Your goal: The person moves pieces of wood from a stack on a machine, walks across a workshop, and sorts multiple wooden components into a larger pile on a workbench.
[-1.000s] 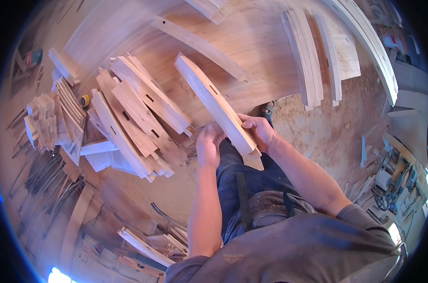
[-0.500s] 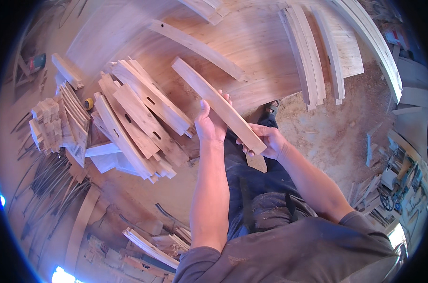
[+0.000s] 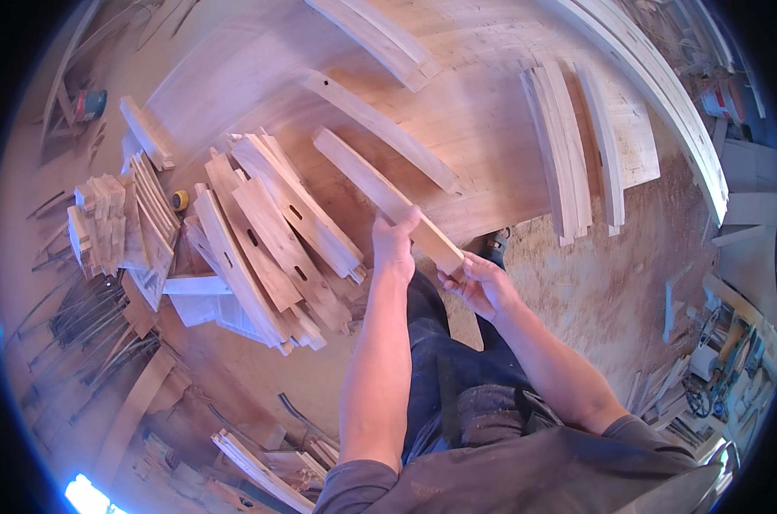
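Note:
A plain, narrow wooden board (image 3: 367, 178) slants away from me, its far end up and to the left over the large wooden panel. My left hand (image 3: 394, 244) grips it toward the near half, thumb across the top face and most fingers hidden underneath. At the near end, my right hand (image 3: 484, 289) pinches the board's corner between thumb and fingers. Just left of my left hand lies a pile of slotted wooden pieces (image 3: 273, 227), several with dark oblong slots. Beyond the held board, another narrow board (image 3: 384, 128) rests on the panel.
The wide wooden panel (image 3: 491, 120) spans the far side. Stacked strips (image 3: 558, 154) and long curved boards (image 3: 663, 94) lie at right. A yellow tape measure (image 3: 180, 200) sits beside the left-hand stack of small blocks (image 3: 105, 218). Wood scraps (image 3: 718, 368) clutter the lower right.
My left thumb has come down from standing upright beside the board onto its top face. The board's near end has shifted slightly left, and the whole view has moved a little.

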Action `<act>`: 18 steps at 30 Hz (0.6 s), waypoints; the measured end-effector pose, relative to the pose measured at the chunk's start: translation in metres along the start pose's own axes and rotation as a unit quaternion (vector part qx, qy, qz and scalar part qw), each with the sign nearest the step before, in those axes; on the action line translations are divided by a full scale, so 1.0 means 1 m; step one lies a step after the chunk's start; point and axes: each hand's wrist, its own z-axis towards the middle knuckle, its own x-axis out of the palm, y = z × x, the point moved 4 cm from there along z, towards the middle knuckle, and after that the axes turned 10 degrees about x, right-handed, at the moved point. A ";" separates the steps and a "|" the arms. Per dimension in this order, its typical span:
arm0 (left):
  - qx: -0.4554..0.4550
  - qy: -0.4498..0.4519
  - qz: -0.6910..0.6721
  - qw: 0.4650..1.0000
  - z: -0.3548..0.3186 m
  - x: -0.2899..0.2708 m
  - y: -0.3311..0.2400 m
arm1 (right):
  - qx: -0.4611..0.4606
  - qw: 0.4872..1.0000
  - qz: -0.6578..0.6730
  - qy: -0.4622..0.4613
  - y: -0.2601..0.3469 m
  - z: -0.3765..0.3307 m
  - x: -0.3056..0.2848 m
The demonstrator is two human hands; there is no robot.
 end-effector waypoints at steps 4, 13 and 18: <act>0.017 -0.004 0.032 0.999 0.005 0.018 -0.010 | -0.018 0.997 -0.043 -0.062 0.016 0.015 0.016; 0.019 0.012 -0.086 0.996 0.044 0.002 -0.017 | -0.075 0.943 -0.196 -0.257 0.056 0.008 -0.003; 0.005 0.042 -0.117 0.992 0.051 -0.009 -0.015 | -0.199 0.830 -0.407 -0.326 0.087 0.012 0.002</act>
